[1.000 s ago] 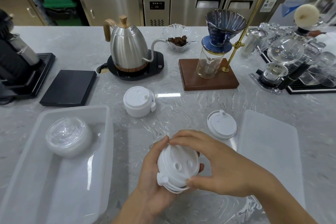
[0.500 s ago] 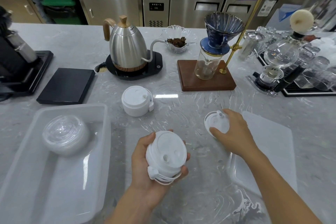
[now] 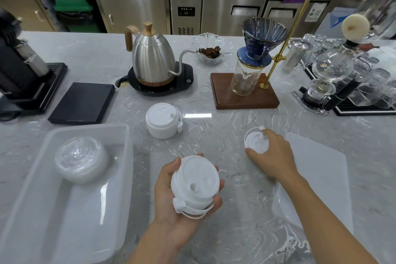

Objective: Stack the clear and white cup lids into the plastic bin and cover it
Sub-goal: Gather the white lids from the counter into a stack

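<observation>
1. Your left hand [image 3: 171, 201], low in the middle of the frame, is wrapped around a stack of white lids [image 3: 195, 184], fingers curled under it and thumb on its left side. The stack is tipped so its top faces the camera.
2. Your right hand [image 3: 276, 156], right of centre, rests on a single white lid [image 3: 255, 142] that lies on the counter [image 3: 214, 135]. The fingers close over its right and near edges; you cannot tell whether it is lifted or only touched.
3. A second stack of white lids [image 3: 164, 121] stands upright on the counter in the middle of the frame, apart from both hands.
4. The plastic bin [image 3: 64, 210] fills the lower left. A stack of clear lids [image 3: 80, 159] sits in its far end; the near end holds nothing.
5. The bin cover [image 3: 321, 188] lies flat on the counter at the lower right, partly under your right forearm.
6. Across the upper half stand a steel kettle [image 3: 152, 58] on its black base, a glass dish [image 3: 211, 51] of brown bits, and a blue dripper [image 3: 263, 34] above a glass jar on a wooden stand [image 3: 244, 97].
</observation>
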The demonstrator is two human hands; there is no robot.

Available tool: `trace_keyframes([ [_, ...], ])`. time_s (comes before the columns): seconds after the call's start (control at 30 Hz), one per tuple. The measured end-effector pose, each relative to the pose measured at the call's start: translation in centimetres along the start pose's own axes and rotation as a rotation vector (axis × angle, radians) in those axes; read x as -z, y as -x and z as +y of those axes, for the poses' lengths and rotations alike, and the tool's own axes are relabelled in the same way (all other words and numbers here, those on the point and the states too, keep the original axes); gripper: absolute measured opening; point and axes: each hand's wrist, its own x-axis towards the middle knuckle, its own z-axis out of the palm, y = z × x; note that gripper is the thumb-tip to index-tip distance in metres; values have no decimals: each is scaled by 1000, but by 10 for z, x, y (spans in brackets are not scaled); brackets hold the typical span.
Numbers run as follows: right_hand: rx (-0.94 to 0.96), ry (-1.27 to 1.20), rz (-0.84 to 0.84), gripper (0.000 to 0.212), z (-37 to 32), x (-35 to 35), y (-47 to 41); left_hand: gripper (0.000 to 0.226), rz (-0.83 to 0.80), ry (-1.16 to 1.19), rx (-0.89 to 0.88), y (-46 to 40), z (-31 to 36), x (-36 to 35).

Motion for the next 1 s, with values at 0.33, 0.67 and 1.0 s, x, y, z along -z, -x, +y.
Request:
trace_keyframes([
  [0.33, 340, -377, -109, 71, -33, 37, 46, 50, 38, 47, 48, -2, -2, 1],
  [0.67, 809, -297, -569, 83, -79, 76, 88, 46, 96, 14, 44, -5, -3, 7],
  [1.0, 790, -327, -736, 79, -92, 64, 105, 46, 20, -17, 100, -2, -3, 5],
])
